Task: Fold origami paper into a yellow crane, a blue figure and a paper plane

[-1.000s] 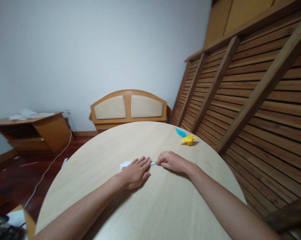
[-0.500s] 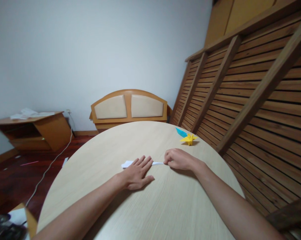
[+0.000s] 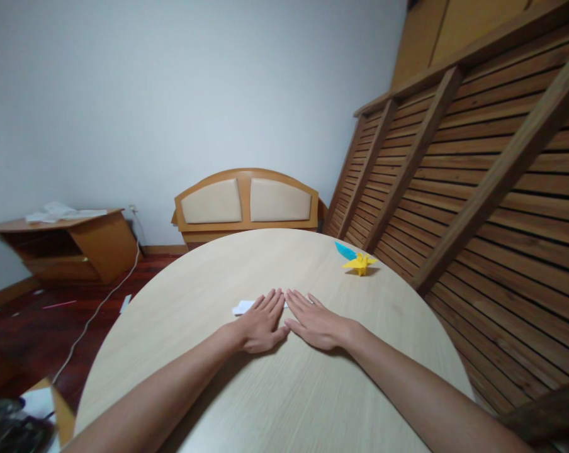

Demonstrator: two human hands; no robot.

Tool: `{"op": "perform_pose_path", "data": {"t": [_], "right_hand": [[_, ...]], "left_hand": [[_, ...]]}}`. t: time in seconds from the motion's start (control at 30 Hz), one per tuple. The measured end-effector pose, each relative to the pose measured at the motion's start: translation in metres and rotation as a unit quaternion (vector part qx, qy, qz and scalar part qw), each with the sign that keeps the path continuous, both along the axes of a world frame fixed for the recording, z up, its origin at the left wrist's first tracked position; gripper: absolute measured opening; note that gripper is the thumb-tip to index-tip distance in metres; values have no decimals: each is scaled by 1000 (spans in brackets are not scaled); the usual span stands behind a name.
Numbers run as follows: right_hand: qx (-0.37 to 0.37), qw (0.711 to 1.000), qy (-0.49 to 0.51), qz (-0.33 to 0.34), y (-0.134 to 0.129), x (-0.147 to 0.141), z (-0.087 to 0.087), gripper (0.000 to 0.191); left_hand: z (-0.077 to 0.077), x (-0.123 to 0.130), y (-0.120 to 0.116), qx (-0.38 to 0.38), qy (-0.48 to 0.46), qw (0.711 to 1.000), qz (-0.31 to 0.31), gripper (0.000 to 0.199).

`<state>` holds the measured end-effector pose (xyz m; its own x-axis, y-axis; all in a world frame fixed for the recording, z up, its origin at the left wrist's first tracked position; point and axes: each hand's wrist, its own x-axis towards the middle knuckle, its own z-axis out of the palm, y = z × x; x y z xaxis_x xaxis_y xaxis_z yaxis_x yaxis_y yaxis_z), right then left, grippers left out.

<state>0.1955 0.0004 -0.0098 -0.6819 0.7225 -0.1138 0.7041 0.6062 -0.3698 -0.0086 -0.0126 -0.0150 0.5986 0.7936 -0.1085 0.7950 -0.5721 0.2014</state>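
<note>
A strip of folded white paper (image 3: 243, 307) lies on the round wooden table (image 3: 209, 270), mostly covered by my hands. My left hand (image 3: 263, 324) rests flat over its middle, fingers outstretched, with the wider end of the paper sticking out to the left. Against it, fingertips almost touching, my right hand (image 3: 315, 322) lies flat over the narrow end, its fingers extended. Farther back on the right stand a yellow folded paper bird (image 3: 360, 263) and, just behind it, a blue folded paper piece (image 3: 345, 250).
A bed headboard (image 3: 247, 198) stands beyond the table's far edge. Slatted wooden panels (image 3: 435, 176) lean along the right side. A low cabinet (image 3: 100, 245) with white papers on top is at the left, a cable running over the floor. A box (image 3: 60, 409) sits at lower left.
My right hand has opened from a pinch on the paper's narrow tip and moved left, now flat beside my left hand. My left hand stays on the paper.
</note>
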Motion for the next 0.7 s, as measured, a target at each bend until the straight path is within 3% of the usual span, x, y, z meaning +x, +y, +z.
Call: {"op": "perform_pose_path", "data": {"t": [0.53,0.6,0.7], "right_hand": [[-12,991,-101,-88,-7,8,19,82],[10,988,-114,-99,-9,9,24,80],[83,984,-103,-118,-7,10,28,60]], "left_hand": [[5,-8,10,-62,-16,998,3,78],[4,-7,8,-63,-18,998,7,79],[3,-4,6,-54,-17,998,16,79]]}}
